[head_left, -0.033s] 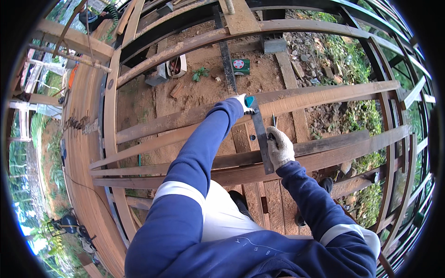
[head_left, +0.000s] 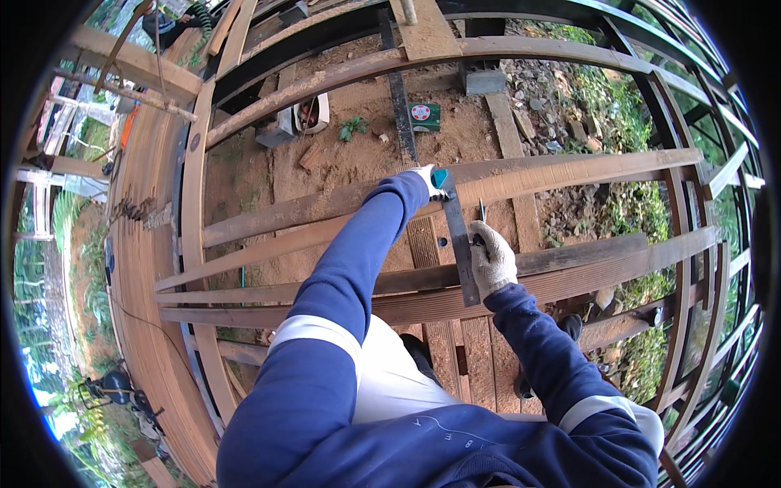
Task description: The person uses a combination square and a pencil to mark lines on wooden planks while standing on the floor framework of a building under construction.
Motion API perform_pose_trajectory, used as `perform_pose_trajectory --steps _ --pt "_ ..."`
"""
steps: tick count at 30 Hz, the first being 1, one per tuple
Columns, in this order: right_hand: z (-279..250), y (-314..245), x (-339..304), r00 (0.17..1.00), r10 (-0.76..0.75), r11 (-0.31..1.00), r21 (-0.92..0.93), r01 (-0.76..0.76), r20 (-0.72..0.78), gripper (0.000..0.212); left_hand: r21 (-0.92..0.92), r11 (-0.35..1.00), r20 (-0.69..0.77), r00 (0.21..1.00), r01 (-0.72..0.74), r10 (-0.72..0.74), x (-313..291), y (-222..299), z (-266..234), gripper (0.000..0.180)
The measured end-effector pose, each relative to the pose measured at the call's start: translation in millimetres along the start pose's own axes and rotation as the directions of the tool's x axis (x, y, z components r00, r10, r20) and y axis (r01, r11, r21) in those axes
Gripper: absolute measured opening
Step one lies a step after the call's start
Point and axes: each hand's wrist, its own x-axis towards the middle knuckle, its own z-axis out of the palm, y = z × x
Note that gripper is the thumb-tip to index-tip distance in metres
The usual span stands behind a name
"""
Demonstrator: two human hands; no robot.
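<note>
My left hand (head_left: pixel 429 180), in a white glove, is closed round the teal handle of a square (head_left: pixel 457 232). The square's long dark metal blade lies across the gap between a pale wooden plank (head_left: pixel 561 180) and a ridged plank (head_left: pixel 561 285) nearer me. Just right of the blade, my right hand (head_left: pixel 493 264), also in a white glove, grips a slim, dark, pencil-like tool (head_left: pixel 482 210). Its thin end points away from me, towards the pale plank; whether it touches the wood I cannot tell.
Long planks and dark beams form an open frame over sandy ground. Stacked boards (head_left: pixel 146 285) lie at the left. Beyond the planks are a green box (head_left: pixel 425 118), a white container (head_left: pixel 312 114) and a concrete block (head_left: pixel 486 81). Rubble and weeds lie at the right.
</note>
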Motion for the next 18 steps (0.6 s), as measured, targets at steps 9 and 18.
perform_pose_trajectory --steps 9,18 --pt "-13 -24 29 0.95 0.3 0.947 0.093 -0.308 0.091 0.055 -0.021 1.0 0.015 1.0 0.012 -0.012 0 -12 2 0.099" --pt "-17 -23 68 0.993 0.067 0.942 -0.333 -0.03 0.097 0.031 -0.039 0.999 0.065 0.998 0.016 -0.013 -3 9 -5 0.091"
